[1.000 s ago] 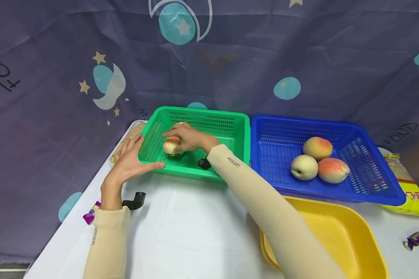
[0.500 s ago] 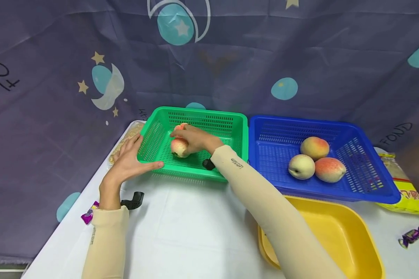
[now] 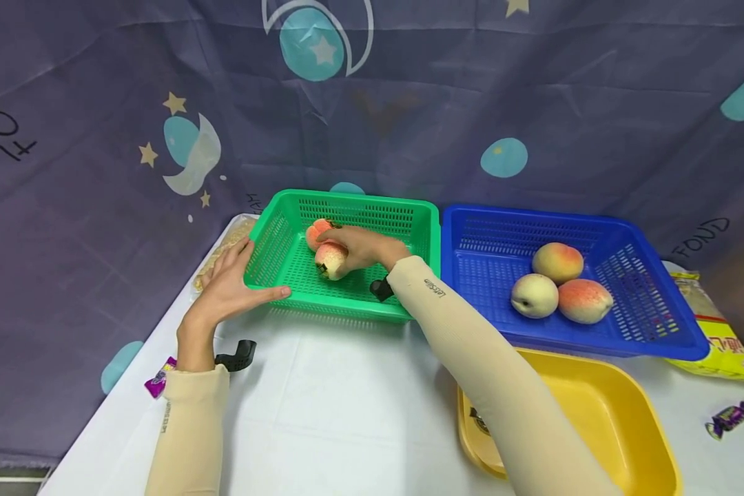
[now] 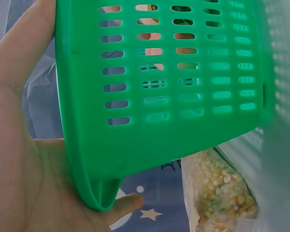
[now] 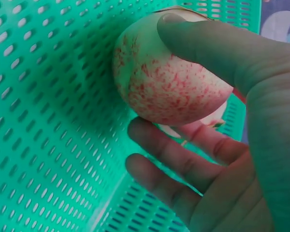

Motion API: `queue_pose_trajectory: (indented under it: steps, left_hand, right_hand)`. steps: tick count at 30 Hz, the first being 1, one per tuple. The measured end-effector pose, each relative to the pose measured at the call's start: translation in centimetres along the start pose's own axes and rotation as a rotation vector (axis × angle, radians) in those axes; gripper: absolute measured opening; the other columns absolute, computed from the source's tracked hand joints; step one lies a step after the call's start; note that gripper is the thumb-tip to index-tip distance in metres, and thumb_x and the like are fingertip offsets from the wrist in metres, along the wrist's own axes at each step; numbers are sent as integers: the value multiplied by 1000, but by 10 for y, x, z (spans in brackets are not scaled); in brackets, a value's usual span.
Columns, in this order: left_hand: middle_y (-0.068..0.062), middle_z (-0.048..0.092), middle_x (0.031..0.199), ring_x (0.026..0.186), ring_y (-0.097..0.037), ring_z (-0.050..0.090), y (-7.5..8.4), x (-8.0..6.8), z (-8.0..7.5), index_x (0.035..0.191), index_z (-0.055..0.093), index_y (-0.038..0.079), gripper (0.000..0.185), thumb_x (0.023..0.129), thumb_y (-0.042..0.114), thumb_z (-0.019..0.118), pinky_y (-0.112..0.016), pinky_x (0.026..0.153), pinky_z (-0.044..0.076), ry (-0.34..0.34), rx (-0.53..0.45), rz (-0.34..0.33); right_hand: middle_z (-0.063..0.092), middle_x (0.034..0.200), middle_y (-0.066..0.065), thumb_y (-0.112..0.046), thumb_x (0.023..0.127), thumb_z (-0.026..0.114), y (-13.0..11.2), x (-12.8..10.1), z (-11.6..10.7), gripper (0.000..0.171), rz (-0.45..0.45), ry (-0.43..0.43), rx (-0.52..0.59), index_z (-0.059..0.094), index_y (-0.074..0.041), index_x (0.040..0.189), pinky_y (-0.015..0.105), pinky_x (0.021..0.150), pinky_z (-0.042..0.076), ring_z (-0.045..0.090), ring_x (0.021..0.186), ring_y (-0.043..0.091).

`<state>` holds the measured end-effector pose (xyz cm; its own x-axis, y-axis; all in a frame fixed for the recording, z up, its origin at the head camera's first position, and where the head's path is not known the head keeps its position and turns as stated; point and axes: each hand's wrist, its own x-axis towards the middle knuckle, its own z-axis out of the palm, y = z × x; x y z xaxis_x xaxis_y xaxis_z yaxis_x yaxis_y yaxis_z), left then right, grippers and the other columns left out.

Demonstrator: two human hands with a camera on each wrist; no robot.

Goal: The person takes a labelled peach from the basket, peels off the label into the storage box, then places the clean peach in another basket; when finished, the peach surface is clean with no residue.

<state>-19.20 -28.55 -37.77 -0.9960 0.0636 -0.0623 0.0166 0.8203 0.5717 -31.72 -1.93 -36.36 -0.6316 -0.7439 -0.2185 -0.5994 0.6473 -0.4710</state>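
Observation:
In the head view a green basket (image 3: 409,234) stands at the table's back left. My right hand (image 3: 359,248) reaches into it and grips a pink-speckled peach (image 3: 331,260), close to a second peach (image 3: 315,233) at the basket's back. The right wrist view shows my thumb (image 5: 208,43) over that peach (image 5: 169,82) and my fingers (image 5: 174,154) curled beneath it, just above the basket floor (image 5: 48,121). My left hand (image 3: 226,286) rests flat against the basket's front left corner, thumb along the front rim. In the left wrist view my palm (image 4: 14,159) cups that corner (image 4: 159,121).
A blue basket (image 3: 657,324) to the right holds three peaches (image 3: 558,282). A yellow tray (image 3: 620,427) sits at the front right. A bag of corn (image 3: 217,255) lies left of the green basket. A yellow packet (image 3: 728,344) and purple candies (image 3: 728,417) lie about.
My right hand has carried the peach to the right and farther back in the green basket, next to the second peach. The left hand has stayed on the basket corner.

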Motion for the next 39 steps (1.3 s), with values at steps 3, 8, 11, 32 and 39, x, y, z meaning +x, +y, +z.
queue_pose_trajectory:
  steps: [3, 8, 11, 32, 39]
  left_hand:
    - [-5, -3, 174, 158, -45, -5, 1, 0, -1, 166, 3, 18, 127, 77, 69, 76, -81, 113, -2, -5, -2, 0]
    - [-4, -4, 174, 158, -45, -5, 1, 0, -1, 166, 3, 16, 126, 77, 69, 76, -81, 112, -3, -9, -1, 2]
    - [-5, -4, 174, 157, -46, -4, 1, 0, -1, 165, 3, 15, 126, 77, 69, 76, -83, 111, -3, -5, 4, 4]
    - [-13, 0, 173, 156, -48, -9, 8, -3, -7, 166, 7, 15, 120, 80, 64, 76, -82, 112, -2, -15, 35, 44]
    - [-7, 28, 167, 158, -38, 10, 34, -5, 0, 157, 42, 16, 92, 80, 41, 86, -73, 119, 8, 101, -29, 315]
  right_hand:
    - [56, 143, 6, -22, 87, 81, 2, -5, -2, 73, 7, -3, 6, 48, -21, 152, 39, 98, 50, 53, 121, 23]
    - [56, 140, 3, -24, 84, 84, 3, -14, -7, 69, 29, 17, 73, 53, -25, 146, 39, 98, 50, 52, 120, 23]
    - [56, 136, 3, -26, 84, 84, 2, -22, -14, 67, 15, 37, 108, 53, -27, 144, 38, 95, 51, 53, 118, 23]
    - [66, 123, 4, -19, 83, 86, -15, -184, -9, 72, -220, 205, 412, 51, -23, 145, 38, 77, 61, 71, 85, 19]
    - [68, 117, -5, -26, 80, 89, -21, -225, 24, 70, -204, 222, 343, 54, -26, 141, 31, 73, 58, 67, 82, 17]
